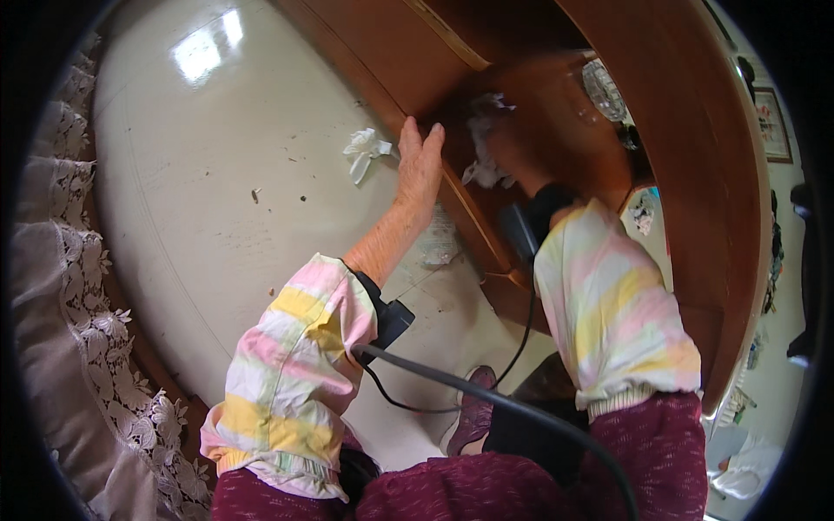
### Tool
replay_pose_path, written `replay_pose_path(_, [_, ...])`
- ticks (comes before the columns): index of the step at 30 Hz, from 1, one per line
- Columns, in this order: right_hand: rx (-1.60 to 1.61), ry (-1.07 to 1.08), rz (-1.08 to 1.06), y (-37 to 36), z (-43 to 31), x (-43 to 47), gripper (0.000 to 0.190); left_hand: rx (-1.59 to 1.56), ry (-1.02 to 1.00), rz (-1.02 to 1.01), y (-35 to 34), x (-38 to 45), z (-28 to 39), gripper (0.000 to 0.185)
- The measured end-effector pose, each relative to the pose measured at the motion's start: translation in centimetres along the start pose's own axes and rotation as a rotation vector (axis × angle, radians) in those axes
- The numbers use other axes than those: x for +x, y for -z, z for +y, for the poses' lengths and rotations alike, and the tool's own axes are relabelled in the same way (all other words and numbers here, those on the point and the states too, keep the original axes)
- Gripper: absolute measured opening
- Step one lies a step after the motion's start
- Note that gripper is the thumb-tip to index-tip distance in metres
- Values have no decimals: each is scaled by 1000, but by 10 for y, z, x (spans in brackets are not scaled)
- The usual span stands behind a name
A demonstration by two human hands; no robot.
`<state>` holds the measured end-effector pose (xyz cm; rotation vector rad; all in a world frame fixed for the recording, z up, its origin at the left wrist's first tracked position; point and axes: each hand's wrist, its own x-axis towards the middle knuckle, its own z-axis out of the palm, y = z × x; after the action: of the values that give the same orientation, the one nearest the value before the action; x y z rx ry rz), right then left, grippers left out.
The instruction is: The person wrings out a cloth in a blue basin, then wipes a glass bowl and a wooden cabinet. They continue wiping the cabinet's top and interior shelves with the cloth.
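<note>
My left hand [420,159] rests on the front edge of a brown wooden cabinet [417,58], its fingers straight and a little apart, holding nothing. Inside the low shelf compartment, my right hand [518,153] is blurred by motion. It presses a crumpled white tissue or cloth [482,153] against the shelf board [567,124]; the exact grip of the fingers is smeared. A second crumpled white tissue [365,153] is on the pale floor, just left of my left hand. At the far end of the shelf stands a clear glass dish [603,90].
Bits of debris [255,195] are scattered over the glossy floor [195,163]. Lace-trimmed fabric [98,312] hangs along the left side. A black cable [495,397] crosses before my body between the wrist bands. My shoe [474,404] stands below the cabinet's edge.
</note>
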<state>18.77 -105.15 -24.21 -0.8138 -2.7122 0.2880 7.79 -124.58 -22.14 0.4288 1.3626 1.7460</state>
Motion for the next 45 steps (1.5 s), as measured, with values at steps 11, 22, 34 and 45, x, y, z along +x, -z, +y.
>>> replay_pose_path(11, [-250,15,71,-3,-65,-51,37,-374,39,53,-10,-15,8,72])
replay_pose_path(22, [-147,-404,-51,-6,-57,-14,31,-567,217,-24,9,3,-10,64])
replay_pose_path(34, [-283,-656,-54,6,-19,-165,33,-417,294,-19,4,-5,-19,69])
replay_pose_path(45, [-131,-460,46,-1,-77,-108,39,-415,381,-96,4,-1,-22,60])
